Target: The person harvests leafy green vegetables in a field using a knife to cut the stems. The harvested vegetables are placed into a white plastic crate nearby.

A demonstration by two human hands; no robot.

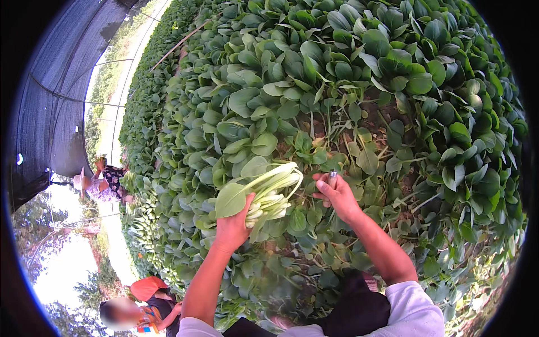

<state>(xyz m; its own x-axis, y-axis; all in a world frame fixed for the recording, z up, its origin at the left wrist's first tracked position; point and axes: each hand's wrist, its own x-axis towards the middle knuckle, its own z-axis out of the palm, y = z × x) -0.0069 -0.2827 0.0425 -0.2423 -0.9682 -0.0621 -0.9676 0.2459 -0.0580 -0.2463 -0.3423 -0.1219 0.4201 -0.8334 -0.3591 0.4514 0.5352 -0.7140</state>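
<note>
My left hand (pixel 234 227) is closed around a bunch of leafy greens (pixel 273 189), which look like bok choy. Their pale cut stems point to the right, and one broad leaf lies over my fingers. To the right of the bunch, apart from it, my right hand (pixel 337 196) grips a short-handled tool (pixel 332 180) with a metal collar. Its blade cannot be made out. Below and around both hands are low plants, loose leaves and patches of bare soil (pixel 372 111).
Dense rows of standing greens (pixel 236 76) spread ahead and to both sides. Cut bunches (pixel 145 223) lie in a line at left. One person (pixel 153 303) is at lower left, another (pixel 103 183) farther off. Dark shade netting (pixel 59 71) hangs at the far left.
</note>
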